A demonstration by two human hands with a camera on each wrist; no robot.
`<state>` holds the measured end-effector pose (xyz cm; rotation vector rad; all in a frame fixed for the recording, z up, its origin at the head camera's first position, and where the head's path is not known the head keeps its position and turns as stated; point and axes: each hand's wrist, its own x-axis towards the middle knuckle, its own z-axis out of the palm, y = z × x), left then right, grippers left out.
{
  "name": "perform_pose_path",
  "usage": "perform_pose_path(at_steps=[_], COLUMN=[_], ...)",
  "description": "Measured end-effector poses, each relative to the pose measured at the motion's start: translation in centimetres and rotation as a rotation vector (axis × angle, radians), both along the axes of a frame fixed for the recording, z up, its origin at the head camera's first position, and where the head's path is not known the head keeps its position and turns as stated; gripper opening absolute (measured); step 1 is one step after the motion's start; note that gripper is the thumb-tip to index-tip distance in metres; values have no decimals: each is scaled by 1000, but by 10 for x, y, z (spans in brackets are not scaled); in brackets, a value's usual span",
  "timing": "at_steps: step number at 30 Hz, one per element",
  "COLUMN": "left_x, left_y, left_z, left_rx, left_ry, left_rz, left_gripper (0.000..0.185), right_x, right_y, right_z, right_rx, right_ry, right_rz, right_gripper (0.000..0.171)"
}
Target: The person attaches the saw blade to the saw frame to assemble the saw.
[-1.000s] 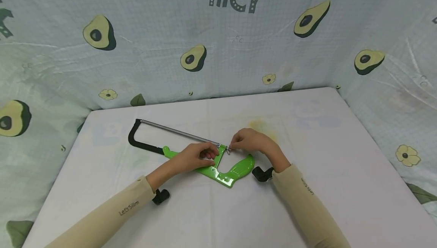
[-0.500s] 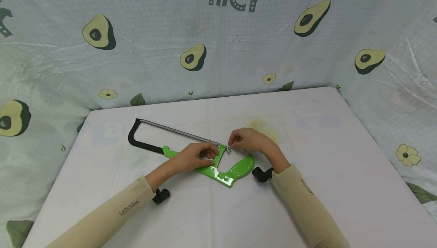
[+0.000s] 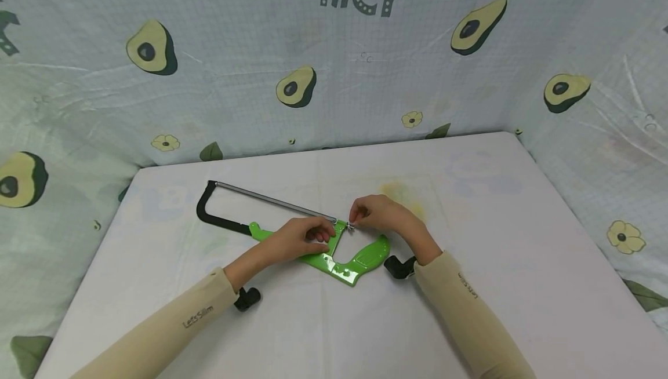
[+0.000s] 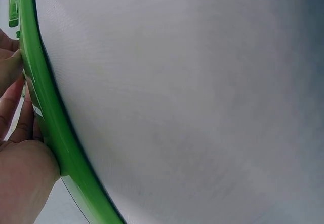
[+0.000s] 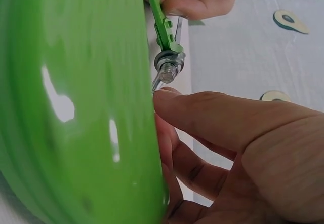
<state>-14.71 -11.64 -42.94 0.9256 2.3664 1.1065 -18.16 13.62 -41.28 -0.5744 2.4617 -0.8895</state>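
A hacksaw lies flat on the white table, with a green handle (image 3: 360, 260), a black front bow (image 3: 209, 214) and a silver rod (image 3: 271, 201). My left hand (image 3: 300, 240) grips the green frame beside the handle, fingers curled over its edge (image 4: 45, 117). My right hand (image 3: 376, 214) pinches the small metal wing nut (image 3: 348, 227) at the handle end of the rod. In the right wrist view the threaded bolt and nut (image 5: 169, 64) show just above my fingertips (image 5: 167, 95), and the green handle (image 5: 76, 107) fills the left side.
A white cloth covers the table (image 3: 496, 222). Fabric walls printed with avocados (image 3: 292, 86) close in the back and both sides. Black wrist cameras (image 3: 246, 298) (image 3: 399, 266) hang under my sleeves just above the table.
My right fingers have shifted slightly at the wing nut. The saw and my left hand have stayed where they were.
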Motion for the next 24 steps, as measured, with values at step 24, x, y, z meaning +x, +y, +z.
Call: perform_pose_path(at_steps=[24], left_x=[1], left_y=[0], left_z=[1], left_rx=[-16], left_ry=[1], left_rz=[13], left_gripper=[26], right_x=[1], right_y=[-6], right_z=[6], right_rx=[113], right_ry=[-11], right_rz=[19], right_gripper=[9])
